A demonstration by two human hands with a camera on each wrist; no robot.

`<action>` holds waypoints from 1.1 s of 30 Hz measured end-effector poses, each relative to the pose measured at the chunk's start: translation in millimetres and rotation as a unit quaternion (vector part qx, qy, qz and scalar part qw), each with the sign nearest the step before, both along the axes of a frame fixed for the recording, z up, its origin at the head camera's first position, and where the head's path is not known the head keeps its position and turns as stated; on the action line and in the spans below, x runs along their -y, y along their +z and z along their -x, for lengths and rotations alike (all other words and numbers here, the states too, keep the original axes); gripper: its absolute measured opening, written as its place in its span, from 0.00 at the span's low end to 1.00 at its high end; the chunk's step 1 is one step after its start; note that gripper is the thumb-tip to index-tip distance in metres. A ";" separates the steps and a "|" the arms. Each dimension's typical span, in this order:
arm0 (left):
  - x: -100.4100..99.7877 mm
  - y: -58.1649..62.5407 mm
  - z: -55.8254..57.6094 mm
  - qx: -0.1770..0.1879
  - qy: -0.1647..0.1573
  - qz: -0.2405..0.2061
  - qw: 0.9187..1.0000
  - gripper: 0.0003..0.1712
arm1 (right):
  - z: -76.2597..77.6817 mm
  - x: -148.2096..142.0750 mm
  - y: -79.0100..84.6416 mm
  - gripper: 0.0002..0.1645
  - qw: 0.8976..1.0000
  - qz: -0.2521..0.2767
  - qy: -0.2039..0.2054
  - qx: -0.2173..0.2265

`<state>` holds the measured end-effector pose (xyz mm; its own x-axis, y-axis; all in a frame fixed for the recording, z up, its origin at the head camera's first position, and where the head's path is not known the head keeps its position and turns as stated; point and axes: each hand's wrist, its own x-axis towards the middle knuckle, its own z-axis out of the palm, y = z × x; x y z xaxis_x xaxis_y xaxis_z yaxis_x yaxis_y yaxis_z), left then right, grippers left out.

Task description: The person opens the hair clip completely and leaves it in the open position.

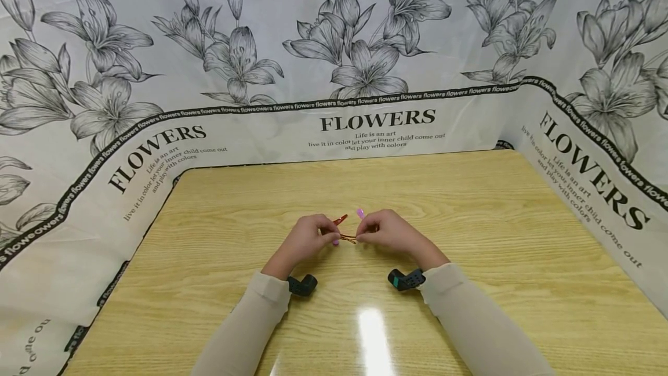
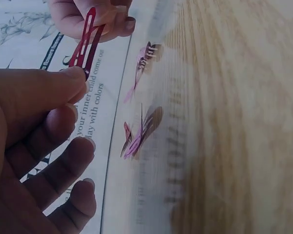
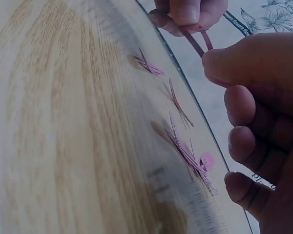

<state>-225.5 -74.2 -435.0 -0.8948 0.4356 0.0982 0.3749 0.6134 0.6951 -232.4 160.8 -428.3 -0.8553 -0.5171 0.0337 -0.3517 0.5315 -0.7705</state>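
The right hand (image 3: 268,117) fills the right side of the frame, its thumb and index finger pinching one end of a narrow dark red clip (image 3: 192,42) whose two thin strips stand apart. At the top edge, the left hand (image 3: 193,12) pinches the clip's other end. Down the middle of the frame, on a pale yellow grained wooden table (image 3: 49,122), lie a small pink clip (image 3: 155,69), a slender reddish clip (image 3: 177,103) below it, and, lower still, a bunch of thin pink clips (image 3: 188,155) with a round pink disc (image 3: 206,162) beside it. White cloth printed with grey flowers (image 3: 278,19) shows at upper right.
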 end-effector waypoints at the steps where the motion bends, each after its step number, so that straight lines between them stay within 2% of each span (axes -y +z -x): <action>1: -0.2 -0.4 0.1 0.004 0.000 0.004 1.000 0.05 | -0.3 0.4 0.1 0.02 1.000 -0.004 0.001 -0.002; 15: -2.5 -2.9 -1.0 0.019 -0.018 0.046 0.999 0.04 | -1.1 4.2 -2.1 0.03 0.998 -0.064 0.004 -0.004; 26: -3.2 -4.3 -1.3 -0.009 -0.044 0.086 0.995 0.04 | -1.4 5.0 -4.1 0.04 0.995 -0.096 0.015 -0.016; 33: -5.3 -3.2 -3.8 -0.020 -0.046 0.108 0.993 0.05 | -1.6 5.4 -5.4 0.05 0.994 -0.106 0.026 -0.019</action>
<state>-221.7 -68.9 -438.2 -0.8470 0.5308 0.0292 0.4619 0.7075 0.5349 -230.8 155.4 -433.7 -0.8273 -0.5596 -0.0488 -0.4098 0.6606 -0.6290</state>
